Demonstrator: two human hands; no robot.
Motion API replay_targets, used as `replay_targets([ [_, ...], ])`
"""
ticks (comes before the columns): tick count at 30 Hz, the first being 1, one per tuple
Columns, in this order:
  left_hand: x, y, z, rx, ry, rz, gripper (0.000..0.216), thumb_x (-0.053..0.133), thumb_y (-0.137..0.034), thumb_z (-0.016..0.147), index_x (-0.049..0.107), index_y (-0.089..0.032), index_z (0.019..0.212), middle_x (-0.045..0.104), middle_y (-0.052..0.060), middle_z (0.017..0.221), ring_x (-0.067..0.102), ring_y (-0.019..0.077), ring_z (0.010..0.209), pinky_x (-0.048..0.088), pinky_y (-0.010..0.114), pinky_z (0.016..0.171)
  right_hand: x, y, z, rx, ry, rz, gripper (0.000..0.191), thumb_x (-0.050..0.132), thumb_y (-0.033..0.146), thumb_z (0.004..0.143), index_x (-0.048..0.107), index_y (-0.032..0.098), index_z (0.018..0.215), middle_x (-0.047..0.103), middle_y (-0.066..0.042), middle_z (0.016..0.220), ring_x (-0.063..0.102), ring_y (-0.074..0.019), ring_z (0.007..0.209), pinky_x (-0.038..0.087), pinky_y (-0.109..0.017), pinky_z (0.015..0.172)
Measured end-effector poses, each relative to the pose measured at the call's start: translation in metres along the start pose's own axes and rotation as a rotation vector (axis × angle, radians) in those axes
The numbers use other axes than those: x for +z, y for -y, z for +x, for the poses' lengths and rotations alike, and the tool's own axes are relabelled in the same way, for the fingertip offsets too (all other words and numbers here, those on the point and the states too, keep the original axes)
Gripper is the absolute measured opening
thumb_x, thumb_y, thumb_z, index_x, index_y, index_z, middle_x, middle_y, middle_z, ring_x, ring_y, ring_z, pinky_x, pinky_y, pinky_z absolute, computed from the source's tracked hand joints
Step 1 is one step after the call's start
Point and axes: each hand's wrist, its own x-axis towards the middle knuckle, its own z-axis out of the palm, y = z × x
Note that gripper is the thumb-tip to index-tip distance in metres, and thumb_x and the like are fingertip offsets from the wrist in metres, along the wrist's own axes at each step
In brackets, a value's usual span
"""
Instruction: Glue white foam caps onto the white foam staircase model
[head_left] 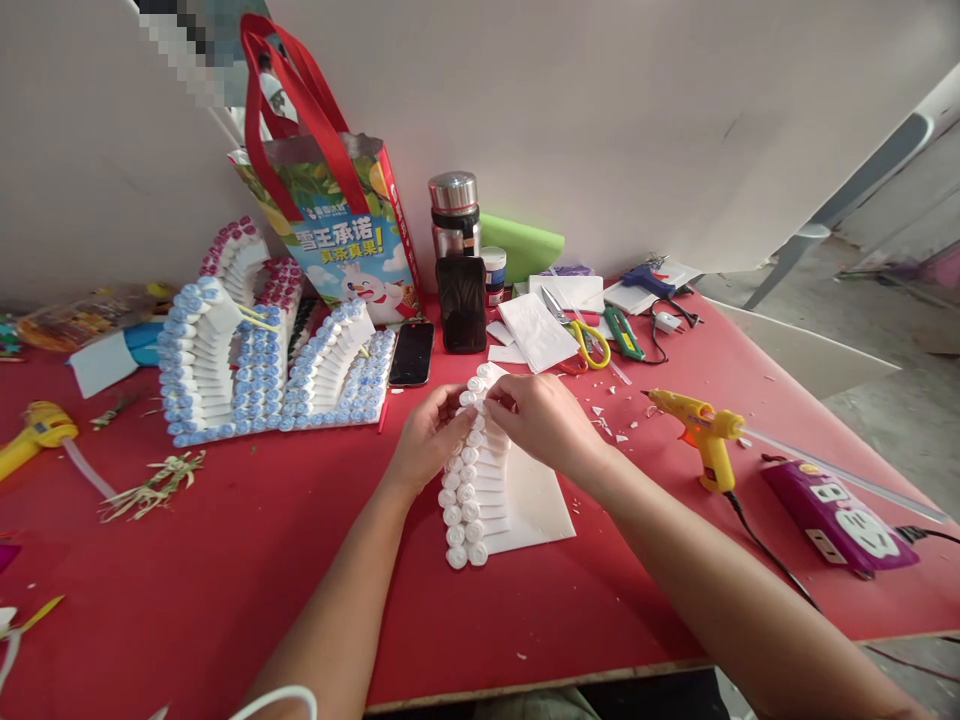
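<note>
A white piece built from rolled rosettes (466,490) lies on the red table in front of me. Its rosettes run in two curved rows, with thin white strips fanning to the right over a flat white sheet (536,505). At its far end my left hand (433,432) is closed against the left side, thumb and fingers pressed on the rosettes. From the right, my right hand (538,412) bends over the same end in a pinch. Whatever is between its fingertips is hidden.
Right of me lie a yellow glue gun (697,425) and a purple power strip (840,520). Yellow-handled scissors (589,342), a green cutter (624,335) and a phone (412,354) lie farther back. Blue-and-white rosette pieces (251,375) and a shopping bag (345,230) stand left.
</note>
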Motion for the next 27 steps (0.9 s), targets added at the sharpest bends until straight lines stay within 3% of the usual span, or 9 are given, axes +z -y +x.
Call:
replay_targets([
  [15,-0.001,-0.003,-0.001,-0.007,0.007,0.042,0.057,0.077,-0.051,0.078,0.064,-0.019,0.123,0.071,0.011,0.122,0.066,0.0288,0.111,0.051,0.039,0.095,0.000,-0.004,-0.002,0.029,-0.016,0.099,0.020,0.053,0.018,0.084,0.061,0.018,0.066,0.056,0.001,0.060,0.042,-0.0113,0.055,0.024,-0.027,0.053],
  [22,-0.001,-0.005,0.000,0.008,-0.047,0.078,0.044,0.067,-0.051,0.088,0.066,-0.021,0.120,0.071,0.009,0.123,0.064,0.0270,0.116,0.048,0.036,0.099,-0.015,-0.021,-0.028,0.084,-0.171,0.288,0.023,0.051,0.026,0.091,0.067,0.019,0.077,0.063,0.001,0.065,0.046,-0.0109,0.052,0.031,-0.026,0.053],
  [25,0.001,-0.003,0.000,0.020,-0.083,0.100,0.043,0.066,-0.051,0.088,0.067,-0.021,0.118,0.072,0.008,0.119,0.064,0.0264,0.114,0.048,0.035,0.098,-0.010,-0.023,-0.032,0.069,-0.195,0.344,0.021,0.052,0.026,0.091,0.069,0.019,0.081,0.065,0.000,0.067,0.049,-0.0110,0.054,0.034,-0.025,0.054],
  [27,0.002,-0.001,0.001,0.009,-0.073,0.090,0.044,0.066,-0.051,0.088,0.067,-0.021,0.120,0.073,0.008,0.117,0.066,0.0257,0.109,0.049,0.035,0.095,-0.002,-0.022,-0.032,0.062,-0.191,0.398,0.019,0.052,0.024,0.090,0.070,0.018,0.094,0.067,0.000,0.068,0.051,-0.0112,0.055,0.036,-0.024,0.057],
])
